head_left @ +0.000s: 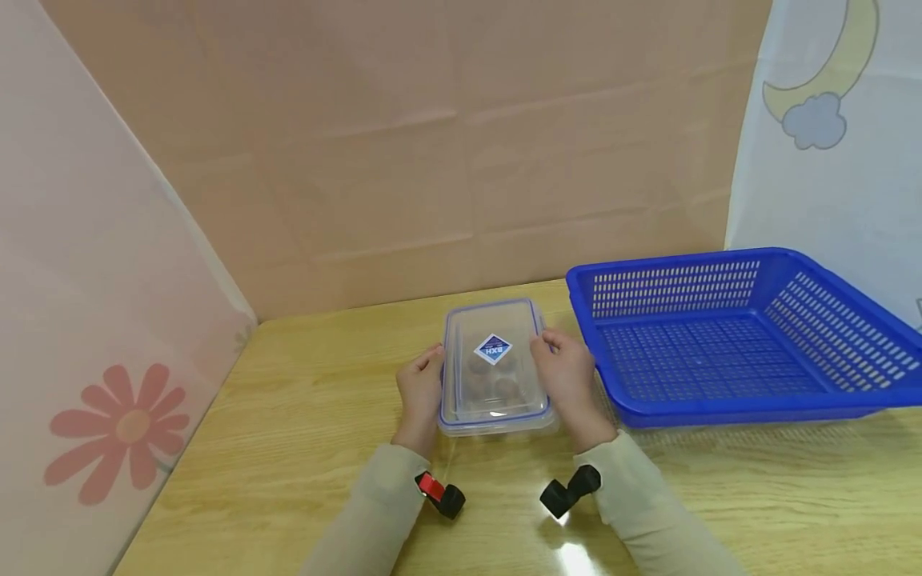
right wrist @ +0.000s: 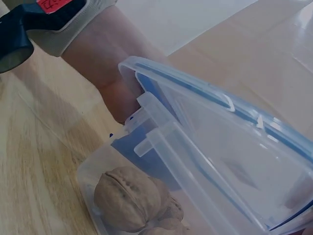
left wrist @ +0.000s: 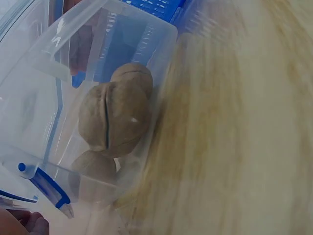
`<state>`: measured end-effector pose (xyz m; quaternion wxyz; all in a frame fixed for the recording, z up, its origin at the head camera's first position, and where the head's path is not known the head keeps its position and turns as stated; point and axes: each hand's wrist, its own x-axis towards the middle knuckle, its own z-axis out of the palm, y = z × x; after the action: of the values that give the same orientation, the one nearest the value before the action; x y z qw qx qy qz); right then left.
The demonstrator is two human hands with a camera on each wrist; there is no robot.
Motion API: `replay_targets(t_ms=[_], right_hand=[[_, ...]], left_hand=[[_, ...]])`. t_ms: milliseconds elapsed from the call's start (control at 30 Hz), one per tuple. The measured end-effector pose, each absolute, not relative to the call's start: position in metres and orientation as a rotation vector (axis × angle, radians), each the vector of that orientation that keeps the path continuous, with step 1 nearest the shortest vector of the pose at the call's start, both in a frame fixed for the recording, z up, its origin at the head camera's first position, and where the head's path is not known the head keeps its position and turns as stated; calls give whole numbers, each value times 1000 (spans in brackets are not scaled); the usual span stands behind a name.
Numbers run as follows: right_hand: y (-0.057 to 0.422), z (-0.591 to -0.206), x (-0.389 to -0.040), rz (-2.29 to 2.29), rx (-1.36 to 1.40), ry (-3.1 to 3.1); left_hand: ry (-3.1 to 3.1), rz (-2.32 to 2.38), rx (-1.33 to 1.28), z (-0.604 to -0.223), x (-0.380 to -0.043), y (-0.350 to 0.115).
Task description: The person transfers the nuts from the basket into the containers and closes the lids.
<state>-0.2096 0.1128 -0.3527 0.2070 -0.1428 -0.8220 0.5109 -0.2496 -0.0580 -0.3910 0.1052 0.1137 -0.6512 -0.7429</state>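
A clear plastic food box [right wrist: 90, 171] holds several walnuts [left wrist: 115, 117] and stands on the wooden table. Over it lies its clear, blue-edged lid [head_left: 497, 316], tilted and raised off the rim in the right wrist view. One locking flap [left wrist: 46, 188] hangs loose at the side. My left hand [head_left: 420, 390] grips the lid's left edge, while my right hand [head_left: 565, 374] pinches the right edge with the thumb on top. Part of the fingers is hidden beneath the lid.
Close by my right hand stands a large blue slotted basket [head_left: 691, 352]. A beige cloth [head_left: 403, 160] hangs behind the table [head_left: 288, 448], with patterned cloths at the left and right.
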Motion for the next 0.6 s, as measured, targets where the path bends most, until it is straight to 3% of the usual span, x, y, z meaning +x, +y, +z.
replay_targets(t_ms=[600], right_hand=[[117, -356, -214, 1378, -393, -2420]], left_hand=[[-1891, -2213, 314, -390, -252, -57]])
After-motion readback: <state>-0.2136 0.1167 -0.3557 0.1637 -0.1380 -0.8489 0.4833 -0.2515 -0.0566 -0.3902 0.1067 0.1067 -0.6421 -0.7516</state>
